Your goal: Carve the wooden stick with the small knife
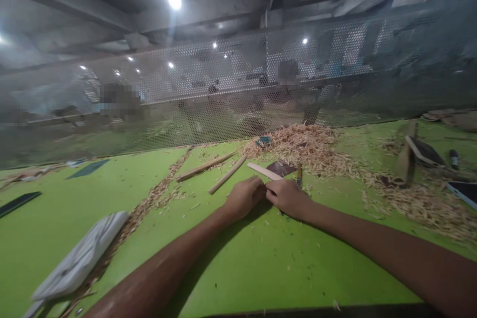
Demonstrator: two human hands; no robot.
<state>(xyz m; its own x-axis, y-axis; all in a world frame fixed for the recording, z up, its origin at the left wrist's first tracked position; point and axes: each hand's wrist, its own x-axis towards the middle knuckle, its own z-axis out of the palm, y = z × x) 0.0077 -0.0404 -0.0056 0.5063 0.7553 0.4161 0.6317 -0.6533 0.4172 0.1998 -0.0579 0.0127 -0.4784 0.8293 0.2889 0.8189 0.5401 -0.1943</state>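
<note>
My left hand (245, 198) and my right hand (288, 198) meet over the green table, both with fingers curled in. Whatever they grip, if anything, is hidden by the fingers. A pale smooth wooden stick (262, 170) runs just beyond them, and its near end disappears behind my right hand; whether that hand touches it, I cannot tell. Past the stick lies a dark brown sheet (282, 169). Beside my right hand is a narrow tool with a wooden-coloured handle (299, 173), partly covered. Two more wooden sticks, a curved one (228, 174) and a rougher one (204, 166), lie to the left.
Wood shavings (303, 144) are heaped against a perforated screen (223, 109) and trail rightward. At left are a white padded object (82, 256) and a dark flat object (18, 203). A phone (464, 194) and a propped dark device (425, 152) are at right. Blurred people are beyond the screen.
</note>
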